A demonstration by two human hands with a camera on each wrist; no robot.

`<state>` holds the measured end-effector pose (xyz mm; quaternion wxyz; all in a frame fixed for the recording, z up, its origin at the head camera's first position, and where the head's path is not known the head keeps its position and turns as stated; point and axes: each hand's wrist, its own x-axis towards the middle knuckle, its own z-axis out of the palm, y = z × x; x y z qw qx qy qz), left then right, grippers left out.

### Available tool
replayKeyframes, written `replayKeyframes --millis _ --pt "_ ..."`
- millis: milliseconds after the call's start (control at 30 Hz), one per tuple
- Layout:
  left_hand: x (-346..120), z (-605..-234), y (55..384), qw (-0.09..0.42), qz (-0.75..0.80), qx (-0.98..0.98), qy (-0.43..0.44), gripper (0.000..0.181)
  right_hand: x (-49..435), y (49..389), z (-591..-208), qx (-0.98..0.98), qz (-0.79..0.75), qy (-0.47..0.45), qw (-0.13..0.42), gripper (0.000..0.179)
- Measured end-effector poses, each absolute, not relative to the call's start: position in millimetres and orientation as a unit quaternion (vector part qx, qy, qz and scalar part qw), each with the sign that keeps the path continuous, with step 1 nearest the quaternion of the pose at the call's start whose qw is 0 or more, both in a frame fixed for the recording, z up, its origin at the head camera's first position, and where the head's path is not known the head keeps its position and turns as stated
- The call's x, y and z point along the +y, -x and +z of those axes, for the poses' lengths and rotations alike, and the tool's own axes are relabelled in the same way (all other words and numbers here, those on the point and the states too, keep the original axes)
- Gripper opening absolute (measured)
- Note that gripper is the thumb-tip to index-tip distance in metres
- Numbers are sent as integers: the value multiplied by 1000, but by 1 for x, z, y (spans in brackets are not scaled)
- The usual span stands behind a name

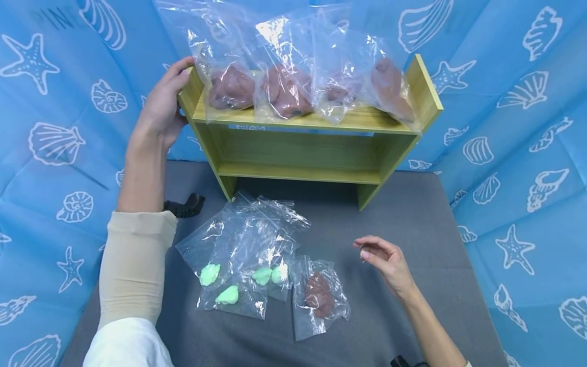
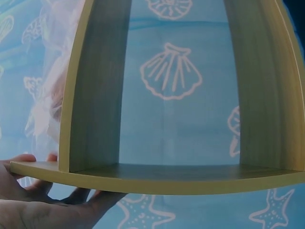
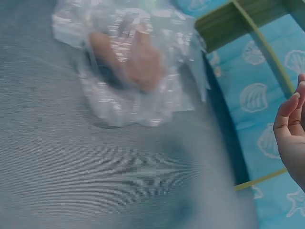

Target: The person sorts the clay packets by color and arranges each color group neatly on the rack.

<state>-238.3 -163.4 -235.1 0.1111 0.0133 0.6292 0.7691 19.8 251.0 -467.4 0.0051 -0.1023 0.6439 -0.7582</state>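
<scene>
My left hand (image 1: 161,104) grips the upper left side panel of a small wooden shelf (image 1: 300,175). In the left wrist view the fingers (image 2: 81,195) lie along the outer face of that panel, with the thumb side toward its top end. Over the grey table, to the right of the bags, my right hand (image 1: 385,265) hovers with loosely bent fingers and nothing between them. The nearest thing to it is a clear zip bag (image 1: 302,326) holding a brown lump (image 1: 319,295), flat on the table.
Several clear bags with brown lumps (image 1: 231,87) stand on the shelf's top board. In front of the shelf lie overlapping clear bags (image 1: 243,239) with light green lumps (image 1: 210,274). A black curved object (image 1: 185,206) sits beside my left forearm. Blue shell-print cloth (image 1: 513,168) surrounds the table.
</scene>
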Motion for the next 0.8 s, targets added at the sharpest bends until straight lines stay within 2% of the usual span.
replayKeyframes --millis 333,600,800 --pt "-167 -239 237 111 767 631 -26 36 236 -26 -491 698 -708 102 45 29" --pt "-164 -240 236 106 758 642 -25 36 219 -38 -512 697 -699 124 102 35" --pt "-163 -238 237 105 756 645 -24 36 211 -45 -525 716 -673 152 103 41"
